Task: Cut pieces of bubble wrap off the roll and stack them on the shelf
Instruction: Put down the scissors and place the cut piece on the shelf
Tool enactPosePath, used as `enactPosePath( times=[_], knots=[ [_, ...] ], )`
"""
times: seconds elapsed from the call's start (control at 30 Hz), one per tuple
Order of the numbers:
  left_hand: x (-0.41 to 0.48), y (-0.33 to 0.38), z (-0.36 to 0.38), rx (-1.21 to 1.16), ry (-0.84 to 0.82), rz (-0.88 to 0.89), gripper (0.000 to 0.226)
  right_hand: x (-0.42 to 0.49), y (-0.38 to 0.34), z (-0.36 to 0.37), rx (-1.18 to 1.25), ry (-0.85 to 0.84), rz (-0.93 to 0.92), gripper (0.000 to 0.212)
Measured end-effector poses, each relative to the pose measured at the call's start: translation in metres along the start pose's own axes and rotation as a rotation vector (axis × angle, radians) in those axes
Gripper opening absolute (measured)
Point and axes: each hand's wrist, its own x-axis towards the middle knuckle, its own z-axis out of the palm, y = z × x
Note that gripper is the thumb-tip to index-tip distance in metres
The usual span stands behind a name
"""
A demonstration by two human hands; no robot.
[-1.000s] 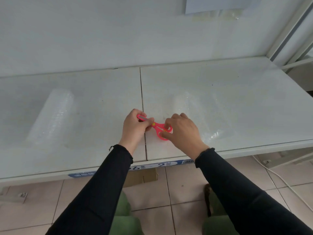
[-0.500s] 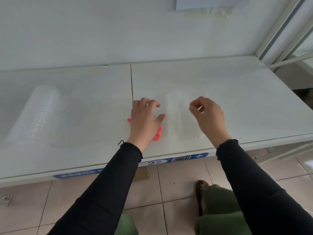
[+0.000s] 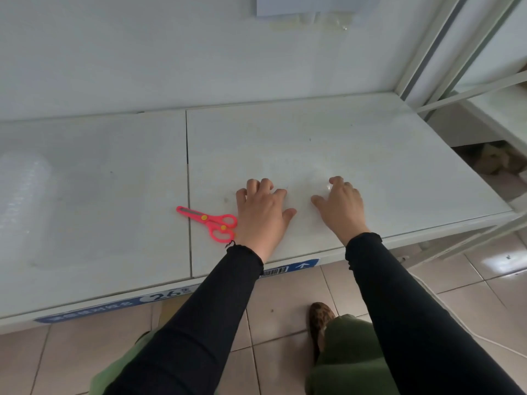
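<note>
The pink scissors (image 3: 210, 226) lie flat on the white shelf (image 3: 370, 155), with nothing holding them. Just to their right, my left hand (image 3: 262, 215) rests palm down, fingers bent and apart, on a faint clear piece of bubble wrap (image 3: 302, 181). My right hand (image 3: 340, 206) is a little further right, its fingertips curled on the same piece where it glints. The bubble wrap roll (image 3: 22, 195) lies at the far left of the shelf, away from both hands.
A seam (image 3: 187, 195) between two shelf panels runs just left of the scissors. A blue label strip (image 3: 159, 295) lines the front edge. A white upright post (image 3: 427, 52) stands at the back right. Tiled floor and my shoe (image 3: 320, 317) are below.
The scissors went from both hands to lying on the shelf. My left hand has come off them and moved right. My right hand has dropped onto the bubble wrap piece.
</note>
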Motion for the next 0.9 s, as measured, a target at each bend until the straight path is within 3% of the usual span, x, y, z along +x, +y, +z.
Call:
enactPosePath(
  times=[0.17, 0.27, 0.4, 0.5, 0.57, 0.67, 0.73, 0.9],
  knots=[
    [0.001, 0.002, 0.001, -0.098, -0.049, -0.025, 0.040, 0.003, -0.006, -0.009, 0.296, -0.012, 0.052, 0.015],
    [0.007, 0.001, -0.003, -0.296, -0.059, -0.092, 0.044, 0.000, -0.022, -0.031, 0.665, -0.016, -0.016, 0.009],
    [0.019, 0.003, -0.039, -1.064, 0.041, -0.350, 0.070, -0.009, -0.037, -0.063, 1.075, -0.096, -0.159, 0.013],
    [0.023, -0.008, -0.073, -1.554, -0.091, -0.504, 0.083, -0.014, -0.037, -0.074, 1.196, -0.217, -0.185, 0.017],
    [0.024, -0.020, -0.087, -1.770, -0.248, -0.484, 0.069, -0.016, -0.040, -0.073, 1.175, -0.311, -0.189, 0.019],
    [0.021, -0.034, -0.097, -1.725, -0.329, -0.417, 0.044, -0.018, -0.046, -0.068, 1.112, -0.390, -0.215, 0.031],
    [0.018, -0.045, -0.100, -1.703, -0.284, -0.444, 0.039, -0.019, -0.047, -0.067, 1.133, -0.389, -0.216, 0.042],
    [0.014, -0.080, -0.106, -1.797, -0.113, -0.594, 0.036, -0.019, -0.044, -0.071, 1.239, -0.479, -0.250, 0.044]
  ],
)
